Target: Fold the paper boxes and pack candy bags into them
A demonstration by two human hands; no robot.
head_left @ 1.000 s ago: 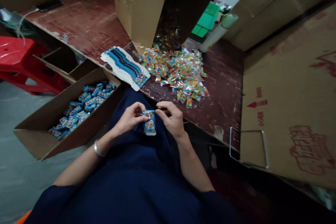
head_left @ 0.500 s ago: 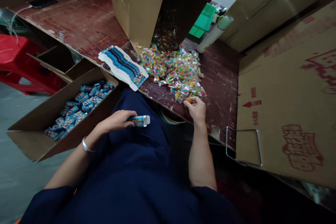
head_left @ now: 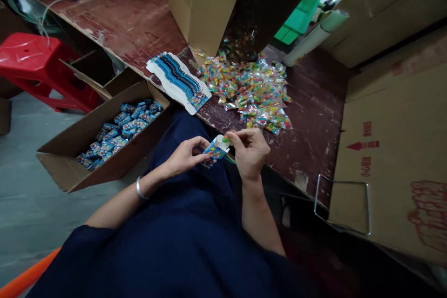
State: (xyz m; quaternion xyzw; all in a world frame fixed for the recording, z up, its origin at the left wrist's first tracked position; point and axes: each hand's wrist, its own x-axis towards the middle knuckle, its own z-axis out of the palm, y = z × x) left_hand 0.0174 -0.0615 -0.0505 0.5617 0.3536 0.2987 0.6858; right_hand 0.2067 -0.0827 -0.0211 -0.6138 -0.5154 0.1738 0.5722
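Over the lap: left hand [head_left: 183,157] pinches small blue box [head_left: 213,151], open white end tilted up-right. Right hand [head_left: 249,149], fingers closed on candy packet [head_left: 226,139], touches that mouth. Beyond, candy pile [head_left: 249,91] on table [head_left: 307,116].

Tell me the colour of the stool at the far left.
The stool is bright red plastic; the head view shows it clearly, beside the cardboard box.

A small box [head_left: 213,151] sits between the fingers of both hands. Beyond the fingertips lies a packet pile [head_left: 249,93] on the table [head_left: 307,116]; left of them, a carton [head_left: 104,139] of boxes.
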